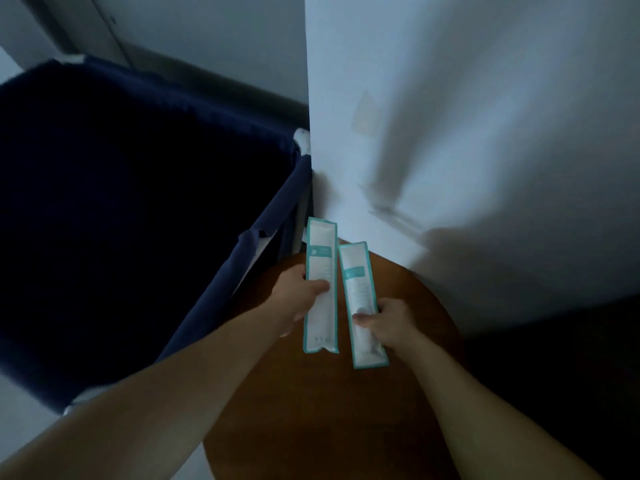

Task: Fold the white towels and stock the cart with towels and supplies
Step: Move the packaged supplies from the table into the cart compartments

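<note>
Two long white packets with teal edges are held side by side above a round brown wooden table (329,410). My left hand (298,299) grips the left packet (322,271) at its middle, thumb on top. My right hand (388,322) pinches the right packet (358,282) near its lower half. Both packets point away from me toward the wall. The dark blue fabric cart (138,202) stands to the left, its inside dark and hard to see.
A white wall corner (450,133) rises straight ahead, close to the table's far edge. The cart's blue rim (270,216) almost touches the wall and the table. Dark floor lies at the right, pale floor at the lower left.
</note>
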Motion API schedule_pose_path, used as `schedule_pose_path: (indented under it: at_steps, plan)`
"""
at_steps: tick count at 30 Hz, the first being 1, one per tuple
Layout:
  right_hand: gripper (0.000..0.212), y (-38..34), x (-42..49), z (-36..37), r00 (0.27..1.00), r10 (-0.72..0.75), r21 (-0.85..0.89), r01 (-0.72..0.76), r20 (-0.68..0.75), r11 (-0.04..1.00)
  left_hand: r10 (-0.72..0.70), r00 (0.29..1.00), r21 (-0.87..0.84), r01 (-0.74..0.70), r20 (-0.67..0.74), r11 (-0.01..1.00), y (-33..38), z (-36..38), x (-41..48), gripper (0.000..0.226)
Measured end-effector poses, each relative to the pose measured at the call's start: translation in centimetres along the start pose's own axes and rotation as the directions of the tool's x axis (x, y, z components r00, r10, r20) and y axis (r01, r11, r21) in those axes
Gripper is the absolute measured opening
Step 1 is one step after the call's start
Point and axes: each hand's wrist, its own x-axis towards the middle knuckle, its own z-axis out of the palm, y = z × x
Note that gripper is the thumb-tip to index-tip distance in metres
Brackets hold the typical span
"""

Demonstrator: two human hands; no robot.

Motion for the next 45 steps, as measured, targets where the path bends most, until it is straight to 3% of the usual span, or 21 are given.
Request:
schedule_pose_path:
  at_steps: [2,7,11,15,18,20,22,26,29,36,40,45]
  plan:
    - [0.016,-1.5,-3.4,-1.4,0.995,-0.053,0.048,0.057,-0.085,0.997,0.069,0.997,-0.002,-0.069,0.038,0.998,2.0,-0.9,-2.6,0.019]
    - [0.029,-3.9,-12.7,-3.9,0.960,-0.121,0.177,0.169,-0.251,0.970,0.247,0.963,0.031,-0.251,0.110,0.967,5.3,-3.6,-9.8,0.018]
    - [0.019,-5.2,-20.4,-5.0,0.919,-0.139,0.269,0.248,-0.369,0.931,0.356,0.919,0.029,-0.366,0.172,0.930,7.8,-4.9,-16.0,0.015]
    - [0.023,-5.1,-28.3,-7.8,0.856,-0.106,0.250,0.263,-0.506,0.932,0.454,0.852,0.063,-0.484,0.261,0.873,10.3,-2.7,-21.9,0.022]
    - [0.020,-4.4,-33.9,-11.1,0.780,-0.110,0.240,0.319,-0.615,0.917,0.528,0.795,0.098,-0.576,0.300,0.812,12.2,0.0,-26.9,0.013]
    - [0.022,-3.4,-37.3,-13.6,0.725,-0.103,0.250,0.363,-0.680,0.898,0.549,0.765,0.078,-0.604,0.338,0.793,13.2,2.3,-30.1,0.023]
    - [0.024,-1.4,-40.7,-15.9,0.682,-0.089,0.257,0.390,-0.726,0.884,0.570,0.731,0.049,-0.630,0.376,0.775,13.9,5.1,-33.3,0.038]
    - [0.022,5.3,-47.5,-21.0,0.590,-0.049,0.253,0.418,-0.806,0.872,0.614,0.618,-0.001,-0.705,0.490,0.710,14.0,13.3,-40.5,0.010]
    - [0.018,11.5,-52.4,-24.7,0.535,0.031,0.300,0.424,-0.844,0.855,0.603,0.560,-0.021,-0.723,0.567,0.691,13.0,20.5,-45.4,0.022]
    - [0.017,28.1,-67.2,-33.6,0.359,0.220,0.366,0.416,-0.907,0.832,0.538,0.405,-0.120,-0.707,0.739,0.697,7.5,39.3,-60.5,0.020]
    - [0.015,34.9,-72.5,-37.3,0.308,0.292,0.403,0.407,-0.905,0.820,0.494,0.335,-0.147,-0.691,0.802,0.708,5.0,47.0,-66.6,0.017]
    - [0.008,41.3,-75.0,-42.0,0.244,0.354,0.428,0.435,-0.903,0.792,0.455,0.281,-0.156,-0.685,0.845,0.712,3.9,55.7,-69.9,0.030]
